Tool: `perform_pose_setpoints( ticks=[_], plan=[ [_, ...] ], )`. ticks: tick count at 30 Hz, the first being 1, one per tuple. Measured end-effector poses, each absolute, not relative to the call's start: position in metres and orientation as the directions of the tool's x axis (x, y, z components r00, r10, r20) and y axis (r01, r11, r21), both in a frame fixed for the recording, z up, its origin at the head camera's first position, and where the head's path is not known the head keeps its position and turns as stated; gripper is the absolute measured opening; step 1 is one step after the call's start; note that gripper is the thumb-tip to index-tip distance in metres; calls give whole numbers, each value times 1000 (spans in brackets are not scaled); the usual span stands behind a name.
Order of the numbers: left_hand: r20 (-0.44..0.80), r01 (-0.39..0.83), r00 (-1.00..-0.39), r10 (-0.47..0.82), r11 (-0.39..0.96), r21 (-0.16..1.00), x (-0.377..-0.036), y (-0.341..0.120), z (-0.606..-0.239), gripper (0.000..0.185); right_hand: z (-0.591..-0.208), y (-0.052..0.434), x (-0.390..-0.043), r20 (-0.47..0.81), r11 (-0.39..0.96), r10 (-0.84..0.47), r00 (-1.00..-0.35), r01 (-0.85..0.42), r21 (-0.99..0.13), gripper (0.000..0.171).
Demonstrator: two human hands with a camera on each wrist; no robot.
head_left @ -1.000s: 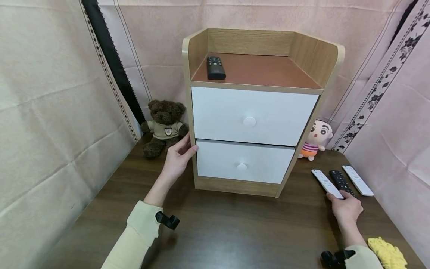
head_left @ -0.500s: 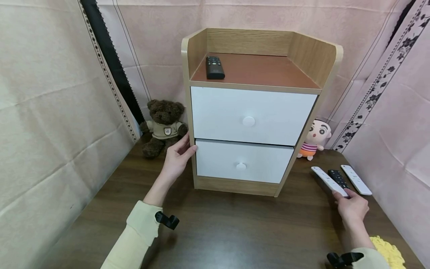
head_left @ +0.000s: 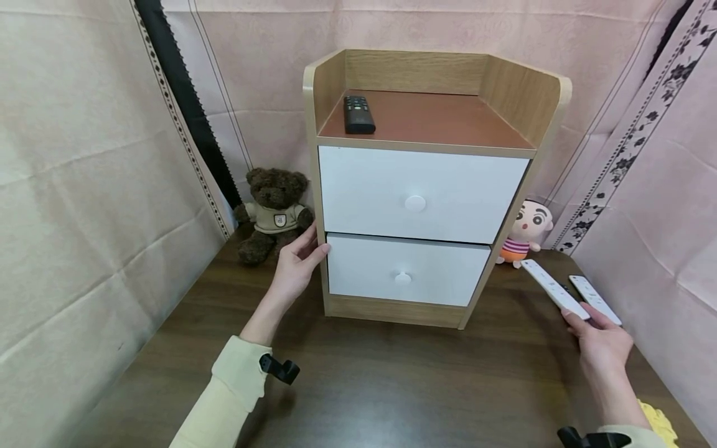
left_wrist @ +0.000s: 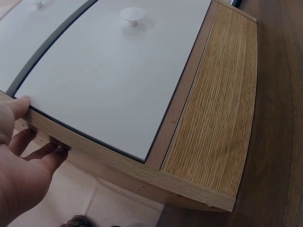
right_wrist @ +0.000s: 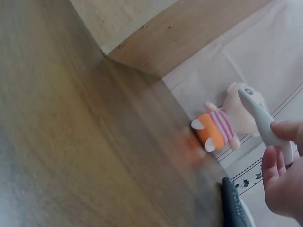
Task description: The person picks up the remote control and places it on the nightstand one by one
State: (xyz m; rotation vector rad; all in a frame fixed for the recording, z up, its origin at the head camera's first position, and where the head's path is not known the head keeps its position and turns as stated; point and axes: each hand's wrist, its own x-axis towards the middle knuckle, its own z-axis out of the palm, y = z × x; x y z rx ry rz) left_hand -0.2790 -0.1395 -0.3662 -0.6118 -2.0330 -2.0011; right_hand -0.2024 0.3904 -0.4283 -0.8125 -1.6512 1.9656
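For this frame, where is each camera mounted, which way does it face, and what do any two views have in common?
Head: worn on the head, facing forward and down at the cabinet; both forearms, left hand and right hand show.
Left wrist: looks along the lower drawer front; left hand fingers show.
Right wrist: looks across the table to a doll; right hand holds a white remote.
Shared: head and right wrist views both show the white remote and doll.

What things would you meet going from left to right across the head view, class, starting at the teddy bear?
Teddy bear → left hand → black remote on the cabinet → lower drawer knob → cartoon doll → white remote held by the right hand.
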Motion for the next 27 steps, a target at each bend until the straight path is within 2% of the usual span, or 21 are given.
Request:
perform_pose_setpoints(
  ticks=[3,8,14,19,27],
  plan=[
    [440,442,-888,138,-13,897,-279,-140,-366,61,-420,387,-198,-120,-265,659,-743,-80,-961,31],
    [443,447,-885,141,-8,895,-279,-140,-366,61,-407,384,-192,-35,-302,644,-764,-212,-929,37],
    [434,440,-889,143,9,898,-279,-140,-366,62,-395,377,-187,88,-418,579,-811,-387,-822,44],
    [430,435,-892,139,10,900,-279,-140,-366,62,-387,373,-183,211,-483,493,-844,-468,-740,48],
    [422,424,-897,134,-15,906,-279,-140,-366,62,-373,365,-176,359,-542,408,-840,-539,-644,51]
  ],
)
